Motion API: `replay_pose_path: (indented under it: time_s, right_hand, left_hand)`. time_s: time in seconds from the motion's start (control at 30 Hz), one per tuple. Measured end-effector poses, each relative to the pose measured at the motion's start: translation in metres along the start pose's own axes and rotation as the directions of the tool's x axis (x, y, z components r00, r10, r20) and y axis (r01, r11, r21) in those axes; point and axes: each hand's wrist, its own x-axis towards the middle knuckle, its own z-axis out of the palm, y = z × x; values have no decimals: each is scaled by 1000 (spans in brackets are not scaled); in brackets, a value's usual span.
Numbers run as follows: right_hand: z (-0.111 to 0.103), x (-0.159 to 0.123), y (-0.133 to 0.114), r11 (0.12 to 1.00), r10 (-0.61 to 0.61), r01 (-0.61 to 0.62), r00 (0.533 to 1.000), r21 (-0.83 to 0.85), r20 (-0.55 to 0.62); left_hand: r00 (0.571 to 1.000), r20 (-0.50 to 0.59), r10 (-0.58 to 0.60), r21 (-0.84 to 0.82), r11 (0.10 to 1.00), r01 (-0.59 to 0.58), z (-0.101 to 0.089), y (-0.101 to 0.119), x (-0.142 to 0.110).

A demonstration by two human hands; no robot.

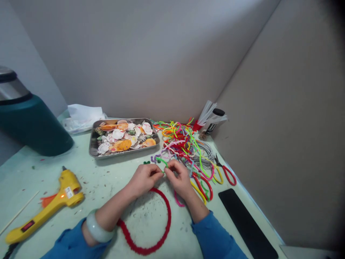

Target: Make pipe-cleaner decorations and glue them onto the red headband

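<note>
Both my hands meet over the middle of the table, fingertips nearly touching. Between them runs a short green pipe cleaner (162, 160), its free end curving up and to the left. My left hand (145, 178) pinches it between thumb and index finger. My right hand (178, 177) pinches it too, just to the right. Below my hands lies a ring of fuzzy red pipe cleaner (169, 219) on the table, partly hidden by my left forearm. Small dark green curled bits (147, 162) and a purple curled piece (155, 158) lie just beyond my fingers.
A metal tray (124, 156) of seashells stands behind my hands. Tangled colourful pipe cleaners (180, 138), scissors (229, 174) and grey wire (206, 153) lie right. A yellow glue gun (67, 187) with an orange light and a teal bottle (35, 126) are left; a black strip (246, 223) lies right.
</note>
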Motion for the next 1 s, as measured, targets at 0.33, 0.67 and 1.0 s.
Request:
replay_pose_path:
  time_s: [0.33,0.67,1.0]
  right_hand:
    - [11,-1,2,980,99,-93,995,175,-29]
    - [-2,10,9,714,475,-450,874,536,102]
    - [-7,9,-2,830,415,-460,888,316,199]
  left_hand:
    - [962,73,-264,-615,747,252,-2,-2,2]
    - [933,-236,270,327,927,-186,-3,-3,-4]
    - [962,-271,-35,-143,990,-4,-2,-2,-1]
